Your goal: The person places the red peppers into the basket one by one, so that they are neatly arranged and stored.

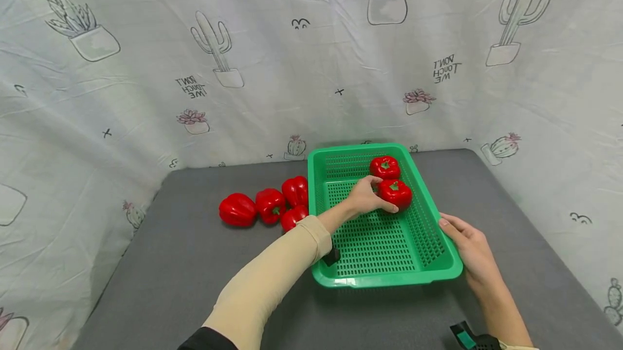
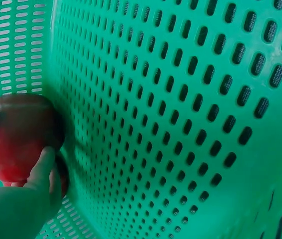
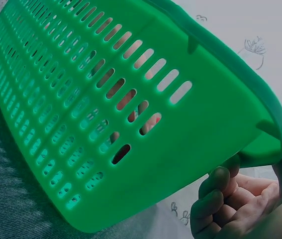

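Observation:
My left hand (image 1: pixel 367 197) grips a red bell pepper (image 1: pixel 395 194) inside the green basket (image 1: pixel 365 281), near its right wall. Fingers and thumb lie around that bell pepper (image 2: pixel 19 144) in the left wrist view too. Just behind it in the basket sits another red bell pepper (image 1: pixel 384 166). At the basket's right rim, my right hand (image 1: pixel 472 250) holds on with the thumb over the edge. From the right wrist view, the fingers of that hand (image 3: pixel 240 199) are curled under the rim of the basket (image 3: pixel 195 134).
Several red bell peppers (image 1: pixel 237 210) lie on the grey table (image 1: pixel 194 263) left of the basket, one partly hidden by my left sleeve (image 1: pixel 272 279). A patterned curtain (image 1: pixel 292 58) hangs behind the table and along both sides.

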The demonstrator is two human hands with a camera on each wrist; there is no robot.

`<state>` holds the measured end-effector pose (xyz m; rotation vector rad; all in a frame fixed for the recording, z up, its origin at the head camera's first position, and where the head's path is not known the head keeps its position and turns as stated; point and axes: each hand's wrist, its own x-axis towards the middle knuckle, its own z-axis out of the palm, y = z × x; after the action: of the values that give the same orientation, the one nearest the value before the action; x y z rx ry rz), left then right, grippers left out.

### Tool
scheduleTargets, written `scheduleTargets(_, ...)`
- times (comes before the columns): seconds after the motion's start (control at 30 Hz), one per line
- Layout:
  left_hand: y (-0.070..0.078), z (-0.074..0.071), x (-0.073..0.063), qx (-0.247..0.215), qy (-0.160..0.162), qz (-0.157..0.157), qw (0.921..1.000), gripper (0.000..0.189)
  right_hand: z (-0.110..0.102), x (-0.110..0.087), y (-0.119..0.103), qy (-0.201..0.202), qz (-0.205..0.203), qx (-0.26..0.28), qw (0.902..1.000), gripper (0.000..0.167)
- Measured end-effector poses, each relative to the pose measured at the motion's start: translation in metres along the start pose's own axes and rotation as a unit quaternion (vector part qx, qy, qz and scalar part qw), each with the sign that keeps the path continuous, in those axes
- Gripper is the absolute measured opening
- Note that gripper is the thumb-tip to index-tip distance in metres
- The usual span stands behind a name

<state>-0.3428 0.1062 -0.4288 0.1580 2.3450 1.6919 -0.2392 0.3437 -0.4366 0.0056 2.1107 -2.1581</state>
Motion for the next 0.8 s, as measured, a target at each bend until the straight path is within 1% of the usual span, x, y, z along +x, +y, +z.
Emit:
scheduleTargets(0.23, -0.0001, 0.002, 0.0006, 0.009, 0.015, -0.01, 0.9998, 0.075, 0.0, 0.0014, 0.0015, -0.007, -0.007, 0.008, 0.9999, 0.034)
scheduleTargets(0.37, -0.0009, 0.002, 0.0016, 0.001, 0.012, -0.015, 0.9998, 0.075, 0.0002, 0.0017, 0.0022, -0.008, -0.01, 0.01, 0.9999, 0.032)
scheduleTargets(0.57, -0.002, 0.0015, -0.0004, -0.012, 0.007, -0.036, 0.9993, 0.073, 0.0015, -0.0006, 0.0035, -0.007, -0.009, 0.009, 0.9999, 0.033)
scheduleTargets(0.7, -0.0011, 0.0019, -0.0026, -0.009, 0.012, -0.037, 0.9992, 0.072, 0.0023, -0.002, 0.0043, -0.006, -0.012, 0.013, 0.9998, 0.033)
scheduleTargets(0.8, 0.0, 0.0022, -0.0046, -0.002, 0.012, -0.044, 0.9989, 0.072, 0.0027, -0.0029, 0.0051, -0.006, -0.014, 0.016, 0.9998, 0.032)
